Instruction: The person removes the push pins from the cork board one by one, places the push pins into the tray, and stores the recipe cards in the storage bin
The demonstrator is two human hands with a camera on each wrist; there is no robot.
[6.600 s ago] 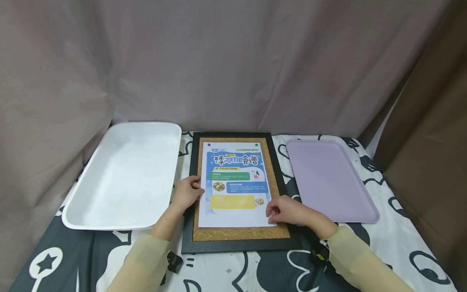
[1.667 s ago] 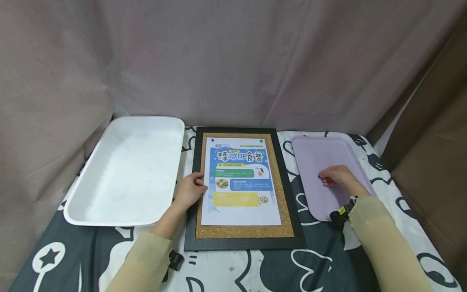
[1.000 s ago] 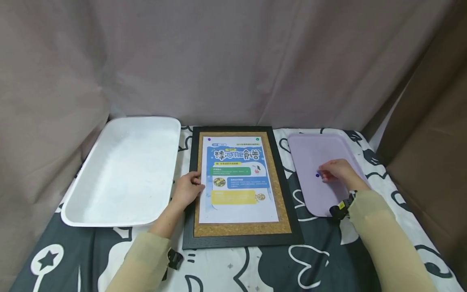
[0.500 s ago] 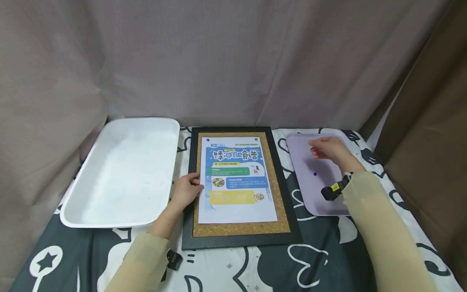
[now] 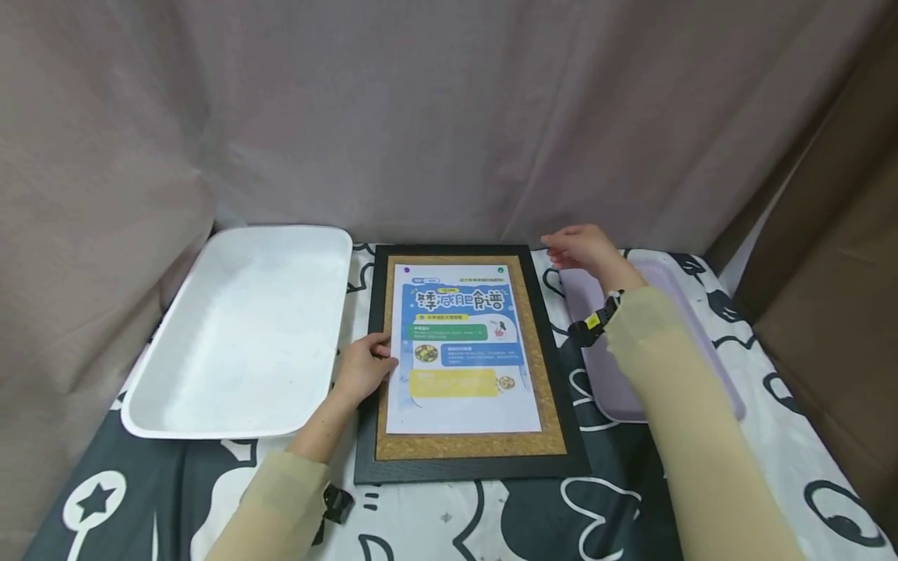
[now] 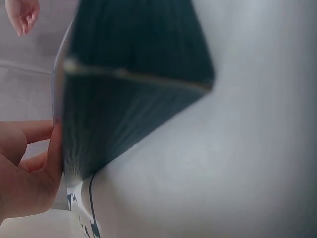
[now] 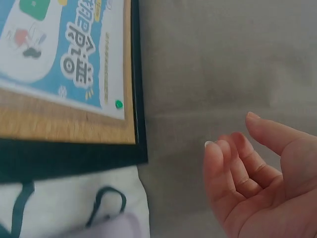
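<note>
Sleeves in pale yellow reach in from the near edge. The left hand point(image 5: 363, 371) rests on the poster point(image 5: 463, 351), fingers pressing its left edge onto the black-framed cork board point(image 5: 554, 389) at the counter's middle. The right hand point(image 5: 582, 248) hovers released, fingers loosely curled, holding nothing, over the far corner between board and lilac tray point(image 5: 694, 327). A white tray point(image 5: 245, 327) lies left. Purple and green pins point(image 5: 500, 270) hold the poster's far corners.

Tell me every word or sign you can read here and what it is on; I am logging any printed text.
Blue and white paper poster on the black-framed cork board: a large stylised headline in Chinese characters; it ends "食谱", the characters before that are too stylised to be sure of.
Small lines in the poster's green, blue and yellow boxes: too small to read.
No other text shows.
</note>
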